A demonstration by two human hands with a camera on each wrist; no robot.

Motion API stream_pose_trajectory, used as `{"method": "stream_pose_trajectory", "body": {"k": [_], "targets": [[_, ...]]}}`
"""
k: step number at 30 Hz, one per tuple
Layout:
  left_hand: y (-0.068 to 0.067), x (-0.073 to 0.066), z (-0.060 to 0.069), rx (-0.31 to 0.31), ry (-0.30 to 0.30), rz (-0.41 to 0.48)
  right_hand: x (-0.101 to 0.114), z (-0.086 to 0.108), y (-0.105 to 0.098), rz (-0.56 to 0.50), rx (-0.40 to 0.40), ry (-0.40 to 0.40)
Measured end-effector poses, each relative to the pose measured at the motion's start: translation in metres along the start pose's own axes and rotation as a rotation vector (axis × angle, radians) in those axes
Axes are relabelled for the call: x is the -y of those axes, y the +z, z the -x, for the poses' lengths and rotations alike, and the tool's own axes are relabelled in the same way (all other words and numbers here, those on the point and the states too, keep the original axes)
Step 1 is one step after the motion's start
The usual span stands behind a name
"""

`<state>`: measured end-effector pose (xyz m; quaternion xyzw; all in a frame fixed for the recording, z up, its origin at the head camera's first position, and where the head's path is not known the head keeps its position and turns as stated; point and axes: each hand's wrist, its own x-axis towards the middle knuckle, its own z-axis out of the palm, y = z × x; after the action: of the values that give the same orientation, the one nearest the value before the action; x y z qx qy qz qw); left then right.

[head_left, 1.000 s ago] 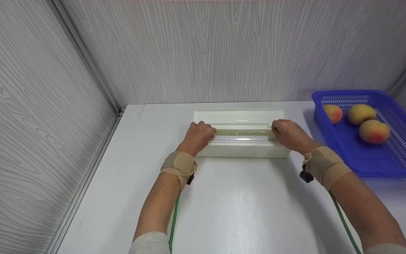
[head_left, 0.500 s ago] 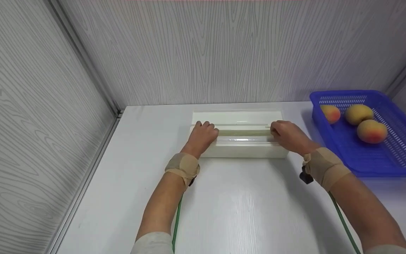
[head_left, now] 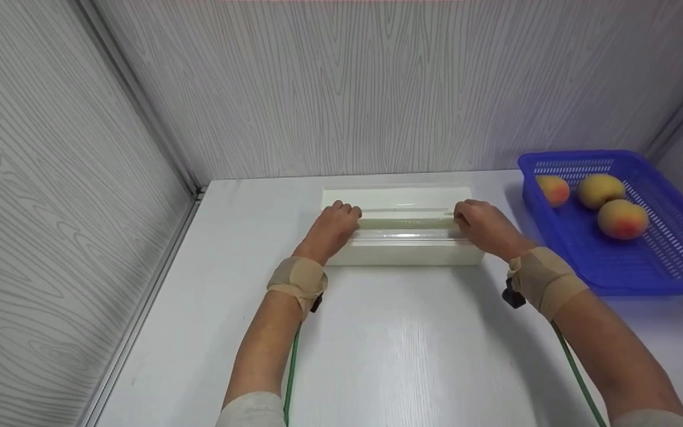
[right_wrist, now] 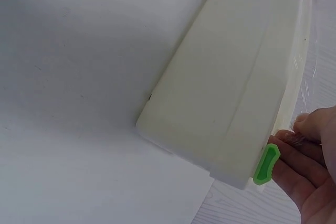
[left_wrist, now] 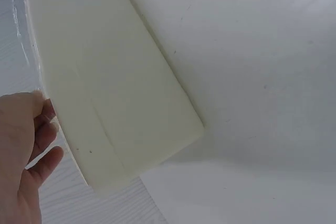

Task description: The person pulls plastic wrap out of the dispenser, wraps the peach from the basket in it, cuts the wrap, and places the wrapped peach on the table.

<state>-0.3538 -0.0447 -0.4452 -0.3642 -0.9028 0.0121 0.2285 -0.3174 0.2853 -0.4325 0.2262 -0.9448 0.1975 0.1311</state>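
A long cream cling film dispenser [head_left: 401, 255] lies on the white table near the back wall, and its front face fills much of both wrist views. Clear cling film [head_left: 404, 232] stretches along its top, over a pale greenish roll [head_left: 404, 223]. At the dispenser's left end my left hand [head_left: 331, 230] pinches the film with curled fingers; its thumb and fingertips show beside the edge in the left wrist view. My right hand [head_left: 487, 230] pinches the film at the other end, thumb against fingers. Near it a green end piece [right_wrist: 266, 164] juts from the dispenser.
To the right stands a blue plastic basket [head_left: 620, 267] holding a few peaches [head_left: 623, 219]. A grey wood-grain wall [head_left: 341, 89] rises right behind the dispenser, and another panel [head_left: 51, 237] borders the table's left side. Green cords [head_left: 292, 367] run along both forearms.
My left hand slid a little to the right along the dispenser, then back to the left. The right hand stays nearly in place; the whole view shifted slightly.
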Motion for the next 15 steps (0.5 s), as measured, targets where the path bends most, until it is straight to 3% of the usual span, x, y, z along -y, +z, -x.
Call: {"method": "stream_pose_trajectory", "body": {"k": [4,15], "targets": [[-0.003,0.004,0.005,0.014,-0.021,0.159,0.000,0.000,0.000,0.003,-0.009,0.011],[-0.016,0.013,0.007,0.046,-0.129,0.292,0.001,0.000,-0.004,-0.007,-0.077,-0.047]]}}
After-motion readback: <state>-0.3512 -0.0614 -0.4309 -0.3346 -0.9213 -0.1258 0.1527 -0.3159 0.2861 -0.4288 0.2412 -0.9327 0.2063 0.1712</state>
